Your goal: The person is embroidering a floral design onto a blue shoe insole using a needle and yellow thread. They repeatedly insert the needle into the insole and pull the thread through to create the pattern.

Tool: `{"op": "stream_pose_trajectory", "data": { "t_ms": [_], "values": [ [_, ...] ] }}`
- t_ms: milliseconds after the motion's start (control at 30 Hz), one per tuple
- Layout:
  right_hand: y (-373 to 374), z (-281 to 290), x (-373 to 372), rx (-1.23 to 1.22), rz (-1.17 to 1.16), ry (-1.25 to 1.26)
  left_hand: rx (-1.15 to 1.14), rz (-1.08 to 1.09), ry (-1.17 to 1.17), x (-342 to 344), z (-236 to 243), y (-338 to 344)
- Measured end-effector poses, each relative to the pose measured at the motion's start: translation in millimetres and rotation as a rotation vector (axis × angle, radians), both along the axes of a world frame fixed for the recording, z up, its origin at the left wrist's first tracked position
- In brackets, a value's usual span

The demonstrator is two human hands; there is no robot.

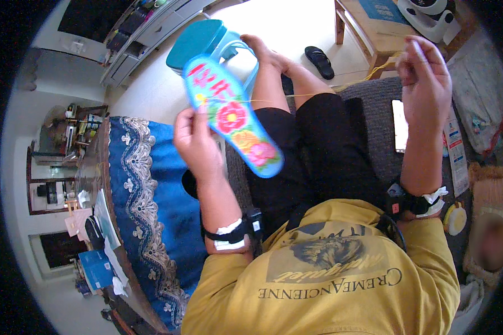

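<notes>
My left hand point(200, 146) grips a shoe insole point(231, 118) by its left edge, thumb on the face and the other fingers mostly hidden behind. The insole is light blue with red, pink and orange flowers, green leaves and red stitched marks, and it tilts above my lap. From its upper part a yellow thread point(312, 99) stretches right, across my legs, toward my right hand point(427, 84). Raised at the upper right, that hand has its fingers pinched together, slightly blurred, with the thread at them. Whether a needle is between the fingertips cannot be made out.
Ahead is a teal-topped stool point(194, 46) beside my foot. A black slipper point(319, 61) lies on the floor near a wooden table point(374, 33). A phone point(399, 125) rests on the grey seat at my right. A blue lace-trimmed cloth point(151, 212) covers furniture at left.
</notes>
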State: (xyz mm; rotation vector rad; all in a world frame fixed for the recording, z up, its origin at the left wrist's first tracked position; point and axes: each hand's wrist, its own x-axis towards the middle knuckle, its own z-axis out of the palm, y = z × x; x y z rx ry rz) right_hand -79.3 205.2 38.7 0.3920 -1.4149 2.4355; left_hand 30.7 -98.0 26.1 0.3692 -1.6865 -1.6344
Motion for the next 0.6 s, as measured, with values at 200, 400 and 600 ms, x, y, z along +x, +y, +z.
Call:
{"op": "stream_pose_trajectory", "data": {
  "t_ms": [200,400,600],
  "values": [
    [-51.2,26.7,55.0,0.718,0.038,0.265,0.034,-0.318,0.060,-2.5,15.0,72.2],
    [-61.4,34.4,61.2,0.949,-0.122,0.709,0.029,-0.412,0.071,3.8,27.5,91.9],
    [-62.0,32.9,62.1,0.998,-0.124,0.735,0.007,-0.440,0.104,6.3,27.9,94.4]
  ]
}}
